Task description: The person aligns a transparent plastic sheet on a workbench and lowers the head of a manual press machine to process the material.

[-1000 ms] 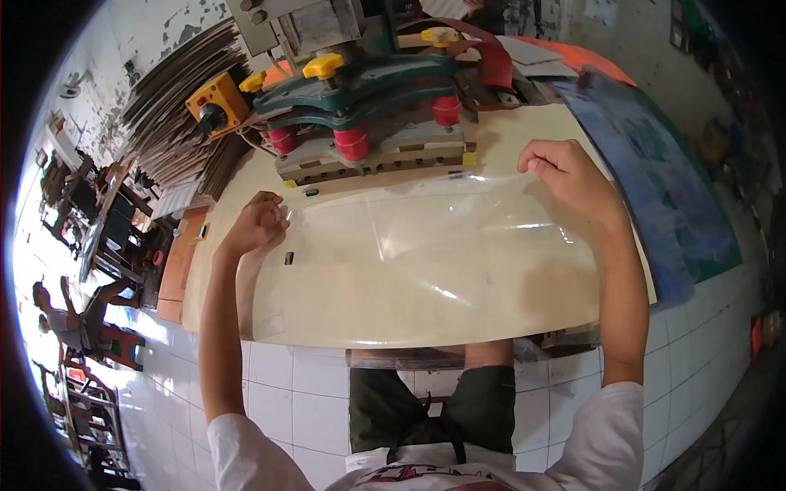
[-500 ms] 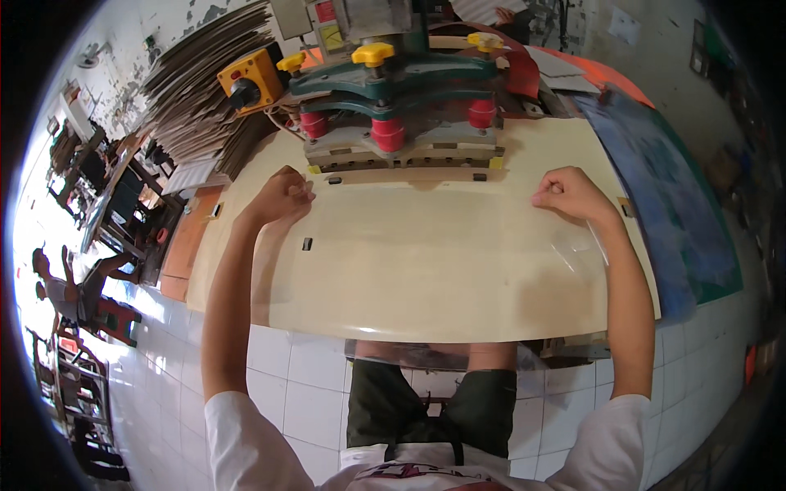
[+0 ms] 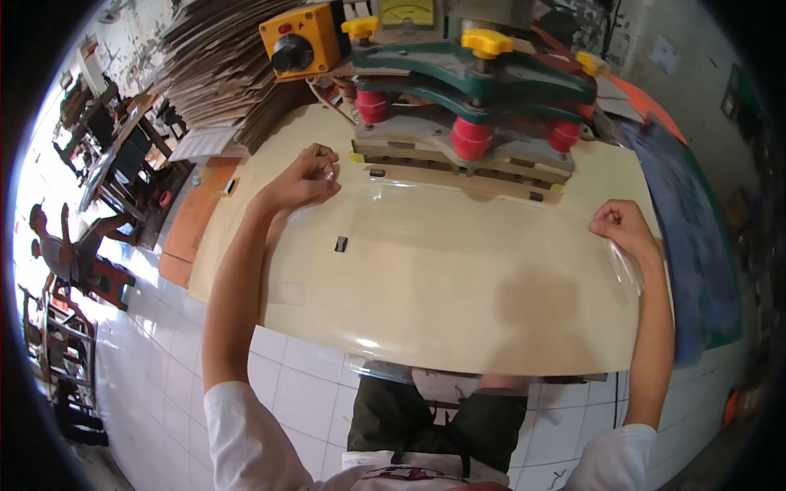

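Observation:
A clear plastic sheet [image 3: 378,195] lies across the cream table top [image 3: 237,229], showing mainly by its glare, and its near edge hangs past the table's front. My left hand [image 3: 307,178] is curled at the sheet's left far side, with a glint of plastic between thumb and fingers. On the right, my right hand [image 3: 624,225] pinches the sheet, which bends up in a fold below the wrist. Beyond the sheet stands a press with a long metal sealing bar [image 3: 463,168]. Small black blocks sit on the table, one [image 3: 341,244] right of my left forearm.
The press carries a green frame [image 3: 483,78], red cylinders [image 3: 471,141] and yellow knobs [image 3: 486,43]. A yellow control box [image 3: 303,41] stands beside a tall stack of cardboard [image 3: 213,69]. Blue sheeting [image 3: 684,237] lies along the right side. A person [image 3: 61,245] sits far left.
The view has shifted, so the press looks larger and farther right. My left fingers have loosened from a tighter fist. My right hand keeps its pinch.

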Motion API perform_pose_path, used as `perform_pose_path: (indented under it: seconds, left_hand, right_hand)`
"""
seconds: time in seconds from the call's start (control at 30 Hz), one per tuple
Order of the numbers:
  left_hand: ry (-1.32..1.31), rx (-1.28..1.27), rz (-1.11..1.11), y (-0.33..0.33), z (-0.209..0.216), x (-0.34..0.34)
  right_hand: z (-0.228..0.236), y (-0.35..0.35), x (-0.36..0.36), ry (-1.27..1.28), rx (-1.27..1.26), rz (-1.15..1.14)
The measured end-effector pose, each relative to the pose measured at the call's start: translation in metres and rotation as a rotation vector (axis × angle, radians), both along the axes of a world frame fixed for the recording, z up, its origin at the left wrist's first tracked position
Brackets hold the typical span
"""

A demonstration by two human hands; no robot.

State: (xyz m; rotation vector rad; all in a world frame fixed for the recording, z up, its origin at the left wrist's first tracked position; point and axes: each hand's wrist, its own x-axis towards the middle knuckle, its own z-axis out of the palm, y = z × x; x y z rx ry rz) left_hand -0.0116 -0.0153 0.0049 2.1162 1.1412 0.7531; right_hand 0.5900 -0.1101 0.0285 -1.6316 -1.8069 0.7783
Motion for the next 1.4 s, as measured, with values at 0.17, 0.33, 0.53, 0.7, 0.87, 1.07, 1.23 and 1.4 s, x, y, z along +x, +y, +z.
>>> perform_pose_path:
  seconds: [0.17,0.33,0.53,0.7,0.87,1.07,1.23,1.4]
  left_hand:
    - [0.008,0.034,0.084,-0.004,0.005,0.011]
    - [0.183,0.249,0.117,0.002,-0.001,0.008]
    - [0.228,0.306,0.160,0.003,-0.003,0.011]
    - [0.253,0.323,0.157,-0.003,0.002,0.015]
    - [0.247,0.350,0.162,-0.005,0.004,0.017]
    - [0.246,0.358,0.236,-0.009,0.006,0.022]
    - [0.263,0.343,0.244,-0.010,0.008,0.024]
    - [0.251,0.350,0.260,-0.012,0.006,0.026]
  right_hand:
    - [-0.009,0.003,0.009,0.076,-0.031,0.027]
    - [-0.011,0.007,0.013,0.038,-0.057,0.005]
    - [-0.013,0.007,0.017,0.085,-0.053,0.012]
    - [-0.008,0.006,0.013,0.065,-0.061,-0.009]
    - [-0.009,0.007,0.014,0.068,-0.041,-0.008]
    - [-0.005,0.007,0.010,0.032,-0.053,-0.015]
    - [-0.005,0.004,0.007,0.022,-0.046,-0.023]
    - [-0.006,0.004,0.009,0.068,-0.063,0.004]
